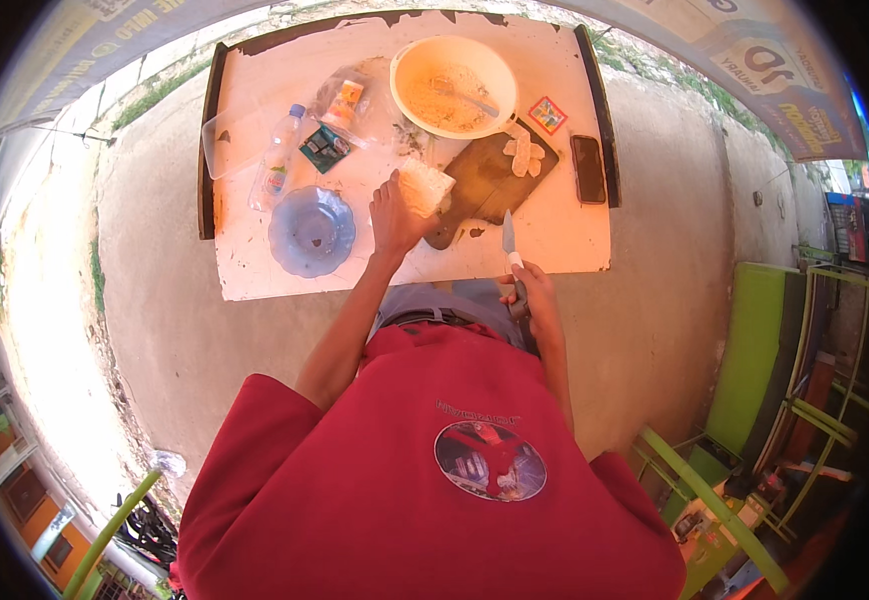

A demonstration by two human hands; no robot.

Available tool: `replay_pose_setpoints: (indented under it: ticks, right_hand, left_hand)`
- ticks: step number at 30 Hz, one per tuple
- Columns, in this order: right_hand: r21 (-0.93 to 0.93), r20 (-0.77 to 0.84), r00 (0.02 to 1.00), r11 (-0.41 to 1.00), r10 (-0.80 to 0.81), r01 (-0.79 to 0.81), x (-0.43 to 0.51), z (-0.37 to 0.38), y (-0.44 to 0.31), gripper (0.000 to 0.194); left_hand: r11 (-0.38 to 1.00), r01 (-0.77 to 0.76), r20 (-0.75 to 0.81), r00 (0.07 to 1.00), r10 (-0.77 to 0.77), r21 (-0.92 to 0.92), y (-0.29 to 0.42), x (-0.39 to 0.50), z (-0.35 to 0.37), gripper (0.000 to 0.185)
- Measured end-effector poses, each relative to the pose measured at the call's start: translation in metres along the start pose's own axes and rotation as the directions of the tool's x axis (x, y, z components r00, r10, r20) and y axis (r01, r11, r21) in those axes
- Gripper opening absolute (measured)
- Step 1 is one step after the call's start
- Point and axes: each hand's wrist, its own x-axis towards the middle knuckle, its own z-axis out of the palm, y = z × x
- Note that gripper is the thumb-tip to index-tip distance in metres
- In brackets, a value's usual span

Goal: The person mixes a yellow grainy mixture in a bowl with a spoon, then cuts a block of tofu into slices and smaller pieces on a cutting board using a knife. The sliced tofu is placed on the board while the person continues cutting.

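My left hand (397,221) grips the near left side of a pale, porous block (425,186), which lies by the left edge of a dark wooden cutting board (479,184). In my right hand (533,289) is the dark handle of a knife (509,236); its blade points away from me, just off the board's near right edge. Several pale pieces of food (524,154) lie at the board's far right corner. Beyond the board stands a cream plastic bowl (416,116) with a crumbly yellowish mix and a spoon (476,101) in it.
A blue scalloped bowl (311,232) stands at the near left of the white table (254,281). Farther off lie a plastic bottle (278,157), a dark green sachet (324,148) and an orange-and-white container (343,105). A phone (589,169) and a small red-edged packet (548,115) are at the right.
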Motion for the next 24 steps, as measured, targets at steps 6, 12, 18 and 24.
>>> replay_pose_setpoints:
  ticks: [6,12,18,24]
  right_hand:
    - [-0.062,-0.055,0.983,0.983,-0.174,0.170,0.003,0.016,-0.014,0.049]
    - [-0.539,-0.032,0.901,0.767,-0.432,0.348,0.046,0.048,-0.029,0.039]
    - [-0.769,0.105,0.748,0.424,-0.655,0.479,0.078,0.055,-0.029,0.029]
    - [-0.876,0.147,0.809,0.305,-0.569,0.374,0.071,0.059,-0.055,0.028]
  left_hand:
    - [0.947,-0.318,0.154,0.935,0.320,-0.034,0.038,0.024,0.034,0.102]
    - [0.914,-0.406,0.160,0.903,0.398,0.017,0.021,0.017,0.067,0.097]
    - [0.936,-0.351,0.191,0.921,0.341,0.024,0.022,0.013,0.068,0.095]
    - [0.942,-0.331,0.147,0.935,0.322,0.044,0.030,0.010,0.071,0.089]
